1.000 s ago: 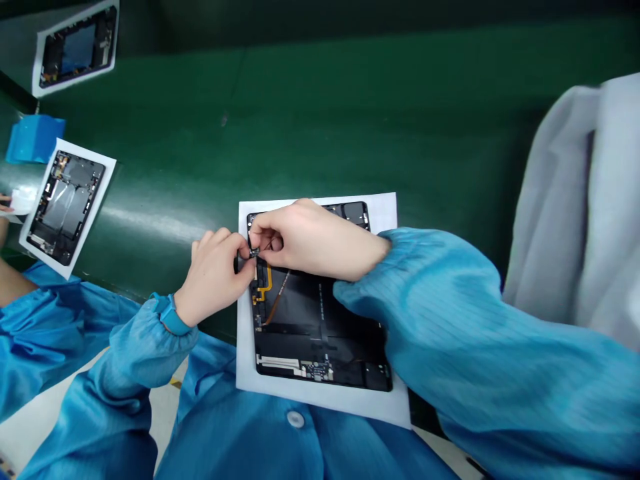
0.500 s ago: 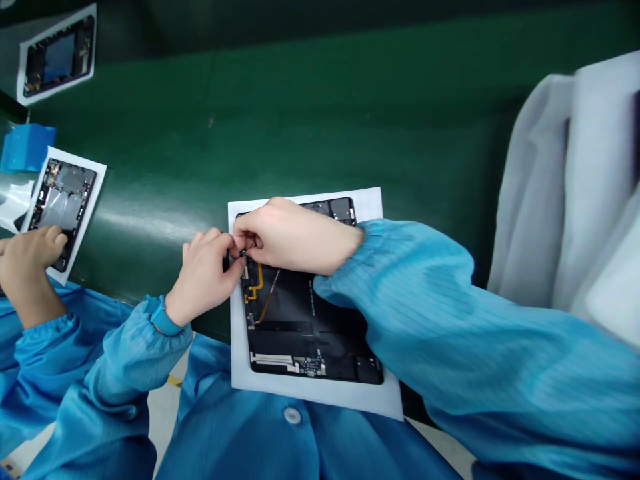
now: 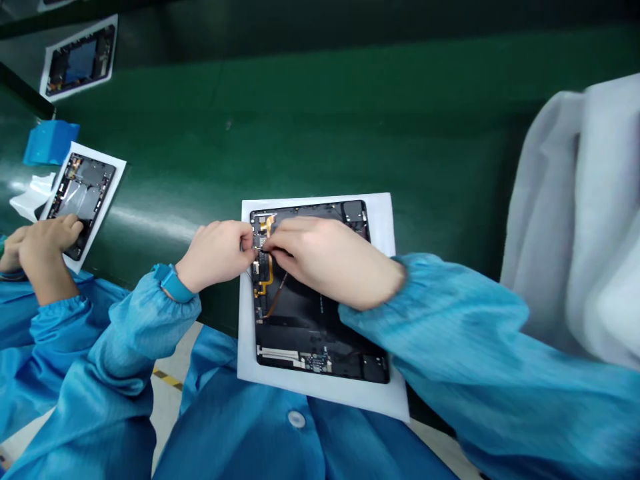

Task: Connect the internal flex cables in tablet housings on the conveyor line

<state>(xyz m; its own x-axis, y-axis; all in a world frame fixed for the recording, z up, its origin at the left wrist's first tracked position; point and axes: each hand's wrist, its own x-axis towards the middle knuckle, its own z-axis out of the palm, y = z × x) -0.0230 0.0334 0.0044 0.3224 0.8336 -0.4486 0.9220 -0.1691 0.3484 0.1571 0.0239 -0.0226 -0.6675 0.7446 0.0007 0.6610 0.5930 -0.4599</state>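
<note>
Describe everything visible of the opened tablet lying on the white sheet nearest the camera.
The opened tablet lies flat, inside up, on a white sheet on the green belt. Its inside looks mostly matte black. An orange flex cable runs down its left side, and a small circuit board sits at the near edge. The left hand touches its left edge. The right hand covers its upper part, with the fingertips near the cable.

Another opened tablet [image 3: 80,197] lies on green belt [image 3: 350,120].
</note>
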